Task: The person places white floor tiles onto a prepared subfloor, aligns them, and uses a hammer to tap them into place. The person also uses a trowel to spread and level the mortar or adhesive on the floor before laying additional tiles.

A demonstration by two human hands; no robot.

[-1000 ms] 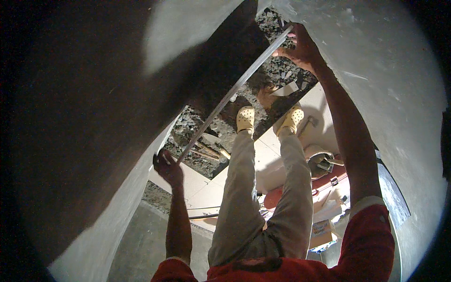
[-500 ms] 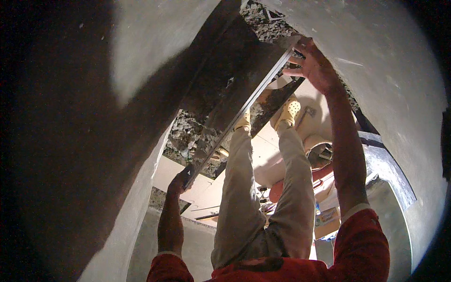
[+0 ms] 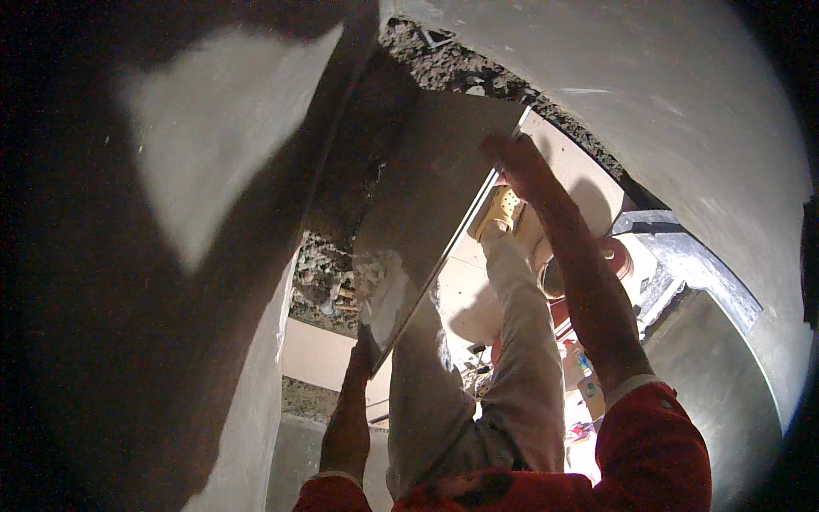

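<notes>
A large flat tile point(image 3: 437, 179), dark on the face I see and with a pale long edge, is held at a slant above my legs. My right hand point(image 3: 517, 160) is closed on its upper right part, at that edge. Lower down, my left hand point(image 3: 363, 346) grips the bottom end, its fingers mostly in shadow. A cream perforated clog point(image 3: 503, 207) shows beside the tile on one foot; the other foot is hidden behind it.
Grey plastered walls point(image 3: 699, 102) rise on both sides. Broken rubble point(image 3: 320, 264) lies at the tile's left and at the far end, with pale floor tiles point(image 3: 311, 337). A bucket point(image 3: 550, 273), a cardboard box point(image 3: 590, 397) and small clutter lie by my legs.
The tile was almost edge-on and now shows its broad face. My right hand has come down toward me with it; my left hand has moved down and rightward.
</notes>
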